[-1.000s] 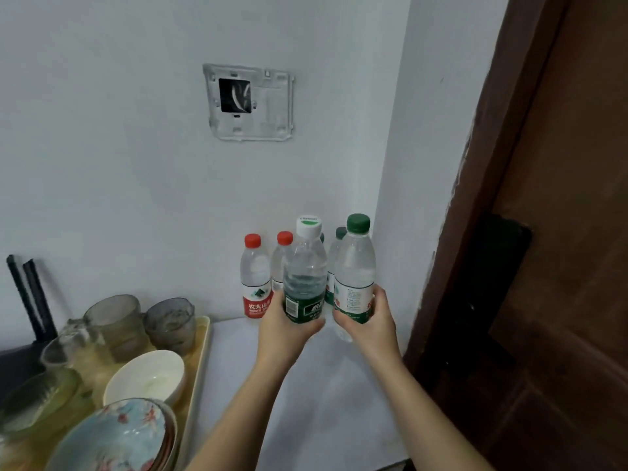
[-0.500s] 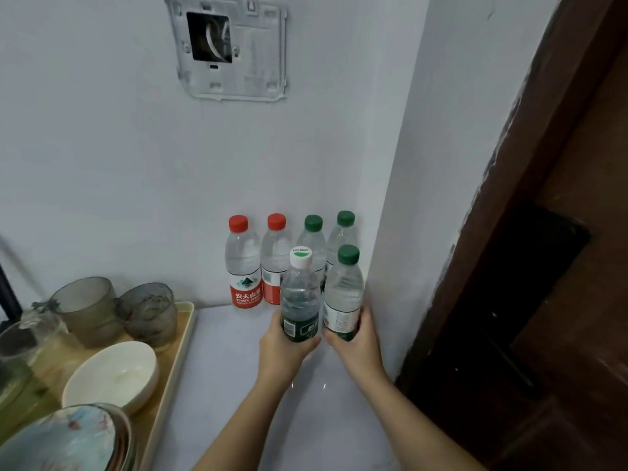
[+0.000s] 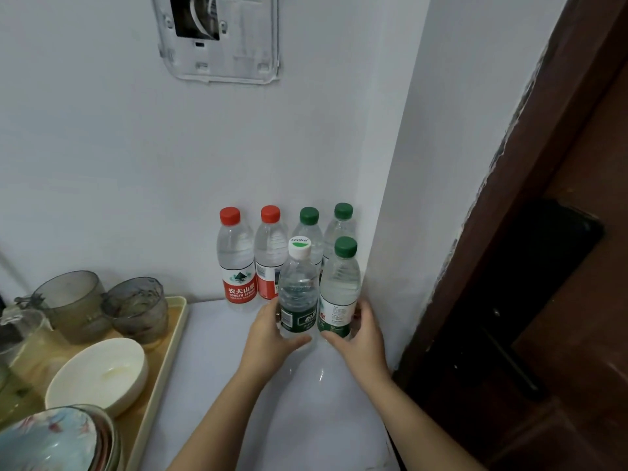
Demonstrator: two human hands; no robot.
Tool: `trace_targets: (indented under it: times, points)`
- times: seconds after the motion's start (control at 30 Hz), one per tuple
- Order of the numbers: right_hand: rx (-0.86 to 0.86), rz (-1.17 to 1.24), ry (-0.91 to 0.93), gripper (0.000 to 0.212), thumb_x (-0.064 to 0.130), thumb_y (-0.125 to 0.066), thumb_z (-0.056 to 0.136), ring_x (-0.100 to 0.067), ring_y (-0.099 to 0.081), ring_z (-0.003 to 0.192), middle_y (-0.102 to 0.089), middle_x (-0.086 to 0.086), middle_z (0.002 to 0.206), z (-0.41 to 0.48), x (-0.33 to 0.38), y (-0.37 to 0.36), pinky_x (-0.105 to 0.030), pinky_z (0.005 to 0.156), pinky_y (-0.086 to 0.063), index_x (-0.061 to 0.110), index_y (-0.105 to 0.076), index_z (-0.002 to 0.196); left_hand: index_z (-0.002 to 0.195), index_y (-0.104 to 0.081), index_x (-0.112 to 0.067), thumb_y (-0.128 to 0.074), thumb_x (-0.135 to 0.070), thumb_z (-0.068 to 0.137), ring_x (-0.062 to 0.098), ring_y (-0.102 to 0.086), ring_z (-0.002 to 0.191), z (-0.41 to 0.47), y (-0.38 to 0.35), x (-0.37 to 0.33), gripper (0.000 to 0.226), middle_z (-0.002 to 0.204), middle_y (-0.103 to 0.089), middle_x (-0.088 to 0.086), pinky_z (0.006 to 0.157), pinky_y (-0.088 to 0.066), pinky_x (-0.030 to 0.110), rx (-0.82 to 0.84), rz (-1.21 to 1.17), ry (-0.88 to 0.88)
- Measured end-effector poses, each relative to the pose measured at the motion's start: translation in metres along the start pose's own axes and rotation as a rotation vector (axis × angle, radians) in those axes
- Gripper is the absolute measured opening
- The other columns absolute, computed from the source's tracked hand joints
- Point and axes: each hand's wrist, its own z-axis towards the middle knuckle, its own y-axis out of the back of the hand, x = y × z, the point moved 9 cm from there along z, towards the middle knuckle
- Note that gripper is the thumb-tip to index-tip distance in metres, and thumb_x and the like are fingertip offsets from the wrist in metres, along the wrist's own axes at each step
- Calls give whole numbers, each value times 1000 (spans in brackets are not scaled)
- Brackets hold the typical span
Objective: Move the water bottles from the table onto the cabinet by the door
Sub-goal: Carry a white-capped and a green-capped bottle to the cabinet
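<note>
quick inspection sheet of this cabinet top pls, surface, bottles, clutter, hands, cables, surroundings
surface: white cabinet top, glossy, bare near the hands
job's things: white-capped bottle and front green-capped bottle upright, side by side; behind them by the wall, two red-capped bottles, two rear green-capped bottles
clutter: tray at left holding two grey cups, white bowl, patterned bowl
hands: left hand grips white-capped bottle; right hand grips front green-capped bottle
cables: white wire inside open wall box
surroundings: white wall corner; brown door at right
</note>
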Motion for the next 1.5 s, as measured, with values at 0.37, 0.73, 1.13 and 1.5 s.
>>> trace_targets:
  times: [0.37,0.73,1.13,1.5]
  points:
    - [-152,-145,6,50,16,-90,62,-17,-44,65,-49,-2,76,22,-2,14,-17,56,-35,16,-43,77,122,-54,-16,-90,-19,62,14,-53,97,17,-7,-8,70,110,-50,-3,87,-49,33,-166,13,-19]
    - [-123,-152,20,41,13,-87,68,-8,-43,57,-53,-2,66,19,-5,18,-13,53,-36,12,-47,71,124,-54,-15,-89,-22,64,19,-52,105,16,-16,-15,70,117,-52,4,93,-45,31,-203,50,-10]
    - [-97,-181,3,37,20,-85,72,-14,-49,62,-58,-5,70,18,-2,19,-13,54,-39,10,-50,75,129,-51,-15,-86,-22,68,19,-53,110,10,-18,-12,70,114,-50,-5,93,-50,44,-185,34,-23]
    - [348,-949,41,80,64,-47,89,-33,-11,149,-19,-7,161,-33,-4,20,-52,116,-19,27,-17,153,153,-17,-14,-33,-70,86,38,-6,147,-56,-23,-6,89,161,-10,14,113,-14,60,-90,869,95]
